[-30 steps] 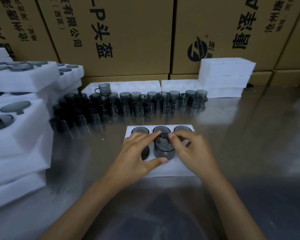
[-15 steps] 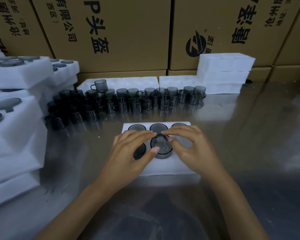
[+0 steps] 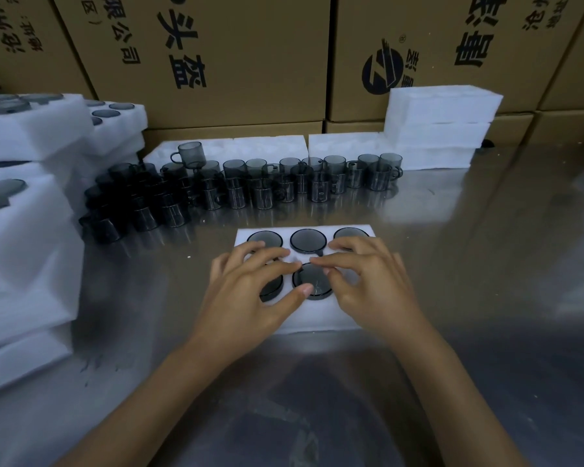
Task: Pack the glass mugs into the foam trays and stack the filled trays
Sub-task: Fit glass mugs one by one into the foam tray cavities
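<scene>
While dozens of loose glass mugs (image 3: pixel 250 187) are waiting in rows on the steel surface (image 3: pixel 469 264), the foam tray (image 3: pixel 317 315) in front is filling: three back pockets and two front ones are holding mugs. Filled trays (image 3: pixel 31 129) are piling up at left. Both hands, left hand (image 3: pixel 250 291) and right hand (image 3: pixel 368 284), are pressing spread, lightly bent fingers on the front middle mug (image 3: pixel 312 281), gripping nothing.

smoky glossy glass mugs (image 3: pixel 236 187); matt white foam tray (image 3: pixel 321 318); shiny metal table (image 3: pixel 469 264).
</scene>
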`<state>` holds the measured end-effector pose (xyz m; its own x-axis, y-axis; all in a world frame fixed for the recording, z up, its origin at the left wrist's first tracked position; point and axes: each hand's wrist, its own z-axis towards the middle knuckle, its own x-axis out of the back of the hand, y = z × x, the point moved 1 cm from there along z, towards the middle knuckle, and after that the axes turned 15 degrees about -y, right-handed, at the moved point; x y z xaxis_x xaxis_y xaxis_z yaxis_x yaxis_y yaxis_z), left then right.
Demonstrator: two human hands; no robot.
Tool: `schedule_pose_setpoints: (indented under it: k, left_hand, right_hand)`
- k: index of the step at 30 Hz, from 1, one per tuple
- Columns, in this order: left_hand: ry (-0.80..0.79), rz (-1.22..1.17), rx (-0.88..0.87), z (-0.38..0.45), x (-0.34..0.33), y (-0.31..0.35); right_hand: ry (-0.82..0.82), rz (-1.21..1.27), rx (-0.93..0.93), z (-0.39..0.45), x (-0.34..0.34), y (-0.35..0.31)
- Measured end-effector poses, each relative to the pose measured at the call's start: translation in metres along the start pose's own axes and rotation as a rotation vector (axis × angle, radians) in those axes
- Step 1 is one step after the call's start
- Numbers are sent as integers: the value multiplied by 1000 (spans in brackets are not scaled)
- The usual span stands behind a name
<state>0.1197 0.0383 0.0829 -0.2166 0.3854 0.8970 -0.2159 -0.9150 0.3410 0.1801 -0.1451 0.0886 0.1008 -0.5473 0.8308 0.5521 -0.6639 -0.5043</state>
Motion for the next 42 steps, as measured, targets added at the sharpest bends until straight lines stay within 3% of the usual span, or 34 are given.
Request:
schedule_pose_setpoints:
  k: [6,8,11,14,16,19,23,28,35,42]
  left_hand:
    - [-61,23,10,1,3,-2]
    - [-67,-21,-6,1,4,-1]
    - [-35,-381,18,8,19,-10]
    - [121,-529,115,43,46,-42]
    - [212,-477,223,79,61,-72]
    - [220,-366,407,128,69,-115]
    - [103,-33,476,168,53,-153]
    - [85,141,580,213,40,-188]
    - [47,122,799,256,41,-238]
    - [200,67,639,246,47,-242]
  right_hand:
    - [-45,-63,-19,-1,0,2]
    - [14,-14,13,0,-1,2]
    - [240,486,60,13,15,6]
    - [396,805,-126,47,33,33]
    - [374,795,-295,66,26,57]
    - [318,700,-451,79,1,79]
    - [354,689,-525,90,-8,87]
    - [350,577,-628,95,-12,93]
    - [302,495,-687,103,-11,97]
    - [299,491,-660,101,-11,97]
